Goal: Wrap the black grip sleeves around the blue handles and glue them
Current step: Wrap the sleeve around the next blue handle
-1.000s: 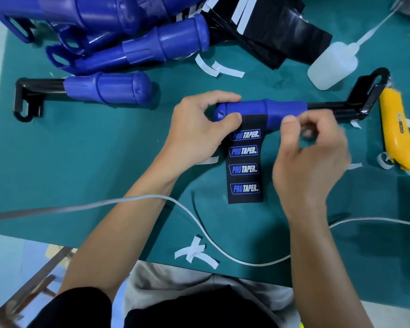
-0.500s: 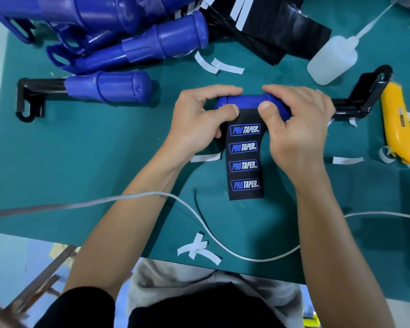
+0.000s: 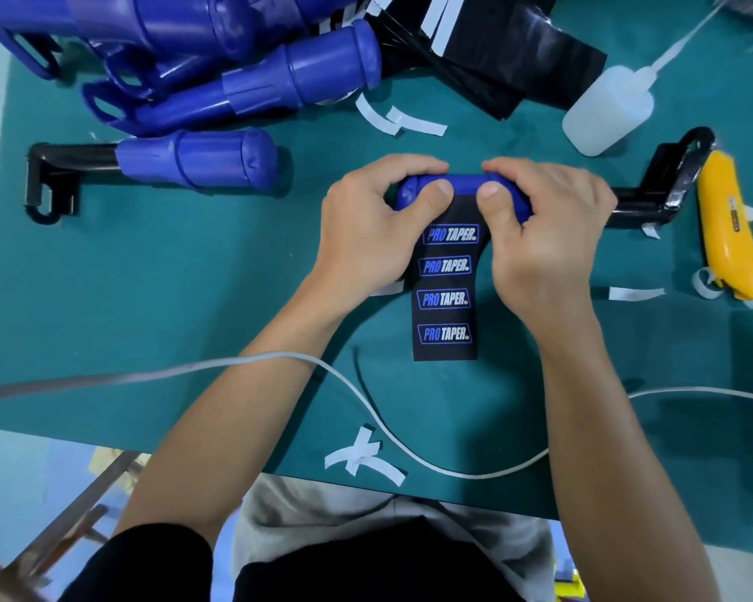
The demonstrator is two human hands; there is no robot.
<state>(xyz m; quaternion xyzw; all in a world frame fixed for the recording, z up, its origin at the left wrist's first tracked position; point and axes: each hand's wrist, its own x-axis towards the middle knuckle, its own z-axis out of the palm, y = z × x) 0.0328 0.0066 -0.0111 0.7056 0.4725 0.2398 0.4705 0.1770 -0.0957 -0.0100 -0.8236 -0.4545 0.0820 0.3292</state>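
Blue handle [image 3: 464, 184] sits mid table [image 3: 192, 275], long axis left-right, black bracket [image 3: 679, 167] end pointing right. I see left hand [image 3: 366, 228] and right hand [image 3: 548, 236] both gripping it, thumbs pinning the black grip sleeve [image 3: 446, 297], which runs flat toward me.

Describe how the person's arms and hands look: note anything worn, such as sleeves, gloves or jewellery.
The left hand and right hand are bare: no gloves, rings or watch show. Both forearms are uncovered. A black sleeve covers the left upper arm at the picture's bottom edge; any sleeve on the right arm is out of view.
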